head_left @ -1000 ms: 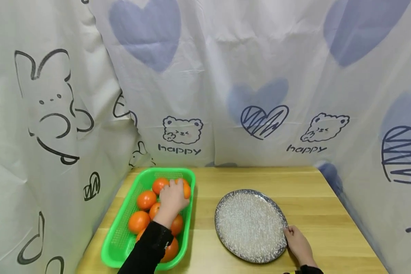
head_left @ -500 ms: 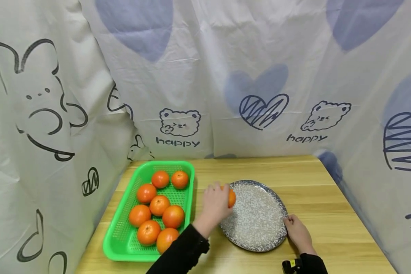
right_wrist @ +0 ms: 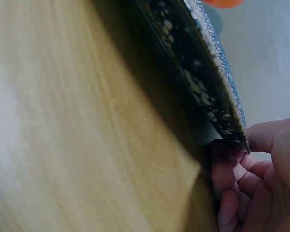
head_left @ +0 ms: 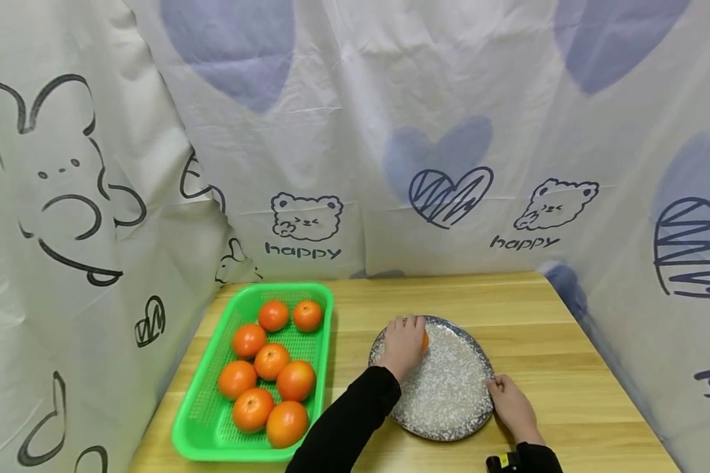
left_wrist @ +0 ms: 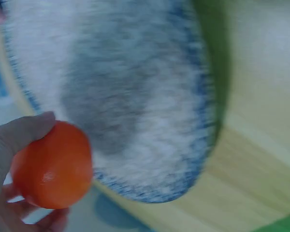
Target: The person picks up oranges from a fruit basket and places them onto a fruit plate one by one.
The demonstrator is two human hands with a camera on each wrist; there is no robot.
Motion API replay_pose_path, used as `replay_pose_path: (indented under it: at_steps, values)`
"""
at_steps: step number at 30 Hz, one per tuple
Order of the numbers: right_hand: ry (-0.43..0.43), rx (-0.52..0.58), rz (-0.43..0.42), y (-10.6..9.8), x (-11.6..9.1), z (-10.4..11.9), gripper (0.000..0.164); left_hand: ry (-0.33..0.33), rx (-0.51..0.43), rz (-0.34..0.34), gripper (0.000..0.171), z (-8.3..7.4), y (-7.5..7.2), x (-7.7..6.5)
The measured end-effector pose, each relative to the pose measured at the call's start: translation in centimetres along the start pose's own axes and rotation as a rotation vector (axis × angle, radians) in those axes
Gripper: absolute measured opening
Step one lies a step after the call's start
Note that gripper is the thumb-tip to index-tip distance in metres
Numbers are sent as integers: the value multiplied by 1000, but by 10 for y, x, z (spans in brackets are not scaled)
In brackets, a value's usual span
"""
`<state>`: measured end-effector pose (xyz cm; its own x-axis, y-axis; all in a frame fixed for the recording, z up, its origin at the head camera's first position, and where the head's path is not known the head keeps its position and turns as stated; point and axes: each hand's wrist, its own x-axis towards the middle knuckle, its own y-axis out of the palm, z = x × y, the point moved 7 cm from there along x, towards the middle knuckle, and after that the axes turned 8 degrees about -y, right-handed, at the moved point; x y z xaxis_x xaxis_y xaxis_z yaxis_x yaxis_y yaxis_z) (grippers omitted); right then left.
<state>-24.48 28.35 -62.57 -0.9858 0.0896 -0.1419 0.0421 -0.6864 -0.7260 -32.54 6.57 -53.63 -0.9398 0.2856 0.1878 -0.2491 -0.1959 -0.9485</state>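
My left hand [head_left: 403, 345] grips an orange [left_wrist: 53, 166] over the left part of a round speckled plate [head_left: 449, 394] with a dark rim. In the left wrist view the thumb and fingers wrap the fruit, and a shadow falls across the plate. From the head view, most of this orange is hidden behind the hand. My right hand [head_left: 513, 407] pinches the plate's right edge. The right wrist view shows the thumb on top of the rim and curled fingers [right_wrist: 227, 176] beneath it, with the plate's dark underside [right_wrist: 193, 72] facing the table.
To the left stands a green plastic basket [head_left: 231, 454] with several oranges [head_left: 287, 424] in it. The wooden table [head_left: 580, 394] ends at a patterned white curtain [head_left: 378, 197] behind and at the sides. A small black device [head_left: 499, 462] sits at the right wrist.
My left hand has taken an orange out of the basket and carried it right, over the plate. The right hand keeps hold of the plate's rim. The head view has tilted slightly.
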Motion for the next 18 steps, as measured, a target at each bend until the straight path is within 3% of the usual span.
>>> replay_pose_path:
  at_steps: [3, 5, 10, 14, 18]
  values:
    - [-2, -1, -9, 0, 0, 0, 37, 33, 54, -55, 33, -5, 8, 0]
    - [1, -4, -7, 1, 0, 0, 36, 51, 87, -150, 27, -6, 11, -2]
    - [6, -5, 1, 4, -3, -2, 35, 106, 150, -352, 32, -12, 20, -10]
    - [-1, -15, -12, 4, -3, -4, 36, 172, 191, -368, 42, -17, 26, -14]
    - [-9, -24, -23, 2, -1, -3, 38, 209, 184, -410, 42, -18, 25, -16]
